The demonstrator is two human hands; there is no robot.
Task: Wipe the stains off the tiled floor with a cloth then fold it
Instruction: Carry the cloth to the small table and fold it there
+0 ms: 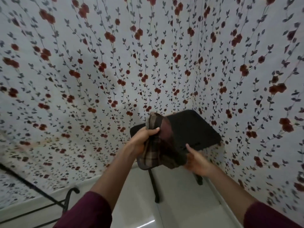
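Note:
A brown plaid cloth (pixel 158 150) hangs bunched in the air in front of a black stool (pixel 194 127). My left hand (pixel 144 139) grips its upper part, fingers closed around the fabric. Lower down, my right hand (pixel 195 160) holds the cloth's dark lower right edge. The white tiled floor (pixel 181 203) lies below my arms, glossy, with a bright reflection near the bottom.
The stool stands in a corner between two walls covered in floral wallpaper (pixel 98 71). Its black legs (pixel 154 186) reach the floor under the cloth. A black metal frame (pixel 49 196) sits at the lower left.

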